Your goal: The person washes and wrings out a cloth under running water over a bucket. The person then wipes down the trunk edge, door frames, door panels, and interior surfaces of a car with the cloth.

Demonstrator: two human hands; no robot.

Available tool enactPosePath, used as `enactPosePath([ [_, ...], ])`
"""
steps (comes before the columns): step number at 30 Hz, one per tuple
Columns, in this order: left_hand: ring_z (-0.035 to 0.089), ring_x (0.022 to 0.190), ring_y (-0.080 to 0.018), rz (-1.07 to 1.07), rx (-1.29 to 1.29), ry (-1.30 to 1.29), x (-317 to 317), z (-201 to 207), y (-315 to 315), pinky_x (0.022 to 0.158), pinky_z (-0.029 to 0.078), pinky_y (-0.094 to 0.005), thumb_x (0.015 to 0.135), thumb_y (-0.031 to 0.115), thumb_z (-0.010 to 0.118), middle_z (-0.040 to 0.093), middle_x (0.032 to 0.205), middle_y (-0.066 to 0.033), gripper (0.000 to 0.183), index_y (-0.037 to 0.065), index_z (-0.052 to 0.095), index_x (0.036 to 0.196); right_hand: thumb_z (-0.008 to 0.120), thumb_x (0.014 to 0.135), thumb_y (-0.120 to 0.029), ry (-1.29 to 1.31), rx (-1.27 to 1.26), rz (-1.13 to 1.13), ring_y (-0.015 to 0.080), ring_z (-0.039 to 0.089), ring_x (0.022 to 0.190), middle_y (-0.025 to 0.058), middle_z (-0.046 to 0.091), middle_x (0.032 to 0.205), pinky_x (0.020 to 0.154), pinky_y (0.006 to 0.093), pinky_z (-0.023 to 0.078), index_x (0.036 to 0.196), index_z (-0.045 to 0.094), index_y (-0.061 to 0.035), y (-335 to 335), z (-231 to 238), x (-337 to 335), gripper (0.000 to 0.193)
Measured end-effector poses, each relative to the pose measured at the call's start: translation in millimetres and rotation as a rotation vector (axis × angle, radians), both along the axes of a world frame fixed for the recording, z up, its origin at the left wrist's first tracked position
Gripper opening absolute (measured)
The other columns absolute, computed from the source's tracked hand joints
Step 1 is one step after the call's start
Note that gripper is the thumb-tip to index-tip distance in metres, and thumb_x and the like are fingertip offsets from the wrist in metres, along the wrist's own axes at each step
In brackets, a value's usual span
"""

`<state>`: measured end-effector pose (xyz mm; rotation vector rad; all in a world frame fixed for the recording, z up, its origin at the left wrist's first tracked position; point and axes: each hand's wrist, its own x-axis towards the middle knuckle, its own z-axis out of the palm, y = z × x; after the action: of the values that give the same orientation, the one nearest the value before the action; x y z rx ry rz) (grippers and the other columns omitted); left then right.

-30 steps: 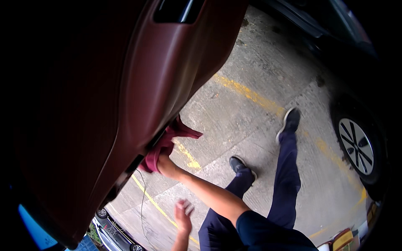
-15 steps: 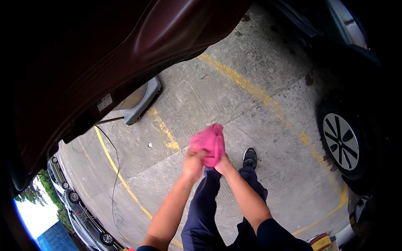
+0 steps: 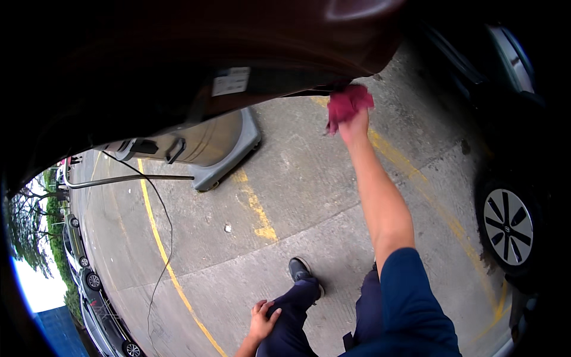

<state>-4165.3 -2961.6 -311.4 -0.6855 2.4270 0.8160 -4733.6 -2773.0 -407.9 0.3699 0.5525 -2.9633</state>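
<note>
Resting splayed on leg (image 3: 290,310) now, left hand (image 3: 261,322); right hand (image 3: 355,127) alone gripping cloth (image 3: 348,105).

Crimson cloth (image 3: 350,106), maroon panel (image 3: 357,38), navy sleeve (image 3: 410,291)

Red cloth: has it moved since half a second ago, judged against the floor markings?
Yes. The red cloth has moved up and rightward in the head view: earlier below the upper yellow line, it now overlaps that line.

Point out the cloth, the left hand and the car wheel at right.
Red cloth (image 3: 348,102): head view, middle of its bunched fabric.
Left hand (image 3: 261,322): head view, back of the hand.
Car wheel (image 3: 507,228): head view, its hub.
</note>
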Motion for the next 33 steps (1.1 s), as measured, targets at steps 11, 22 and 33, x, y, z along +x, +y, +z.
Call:
enactPosePath([
  [11, 0.052, 0.11, -0.0349, 0.308, 0.101, -0.028, 45.8, 36.5, -11.3, 0.095, 0.042, -0.0386, 0.087, 0.04, 0.059, 0.054, 0.118, -0.0198, 0.049, 0.004, 0.055, 0.121, 0.044, 0.087, -0.005, 0.119, 0.026, -0.024, 0.0177, 0.056, 0.064, 0.0081, 0.06, 0.087, 0.053, 0.0304, 0.041, 0.096, 0.049, -0.009, -175.0, 208.8, 97.3, 0.011],
  [22, 0.054, 0.101, -0.0377, 0.551, -0.039, 0.166, 115.6, 74.4, -61.7, 0.088, 0.044, -0.042, 0.084, 0.033, 0.063, 0.057, 0.105, -0.0217, 0.037, 0.006, 0.061, 0.109, 0.05, 0.091, -0.017, 0.014, -0.357, 0.23, 0.0249, 0.047, 0.12, 0.0102, 0.05, 0.128, 0.107, 0.0429, 0.034, 0.129, 0.043, -0.0069, -168.7, 356.4, 269.6, 0.04],
  [33, 0.058, 0.094, -0.032, 0.835, 0.099, -0.036, 275.6, 136.3, -76.8, 0.083, 0.046, -0.04, 0.081, 0.03, 0.067, 0.06, 0.1, -0.021, 0.032, 0.002, 0.065, 0.097, 0.037, 0.091, -0.013, -0.024, -0.359, 0.342, 0.0289, 0.054, 0.098, 0.0172, 0.06, 0.103, 0.096, 0.0369, 0.04, 0.105, 0.056, 0.0063, -204.3, 481.4, 211.7, 0.03],
])
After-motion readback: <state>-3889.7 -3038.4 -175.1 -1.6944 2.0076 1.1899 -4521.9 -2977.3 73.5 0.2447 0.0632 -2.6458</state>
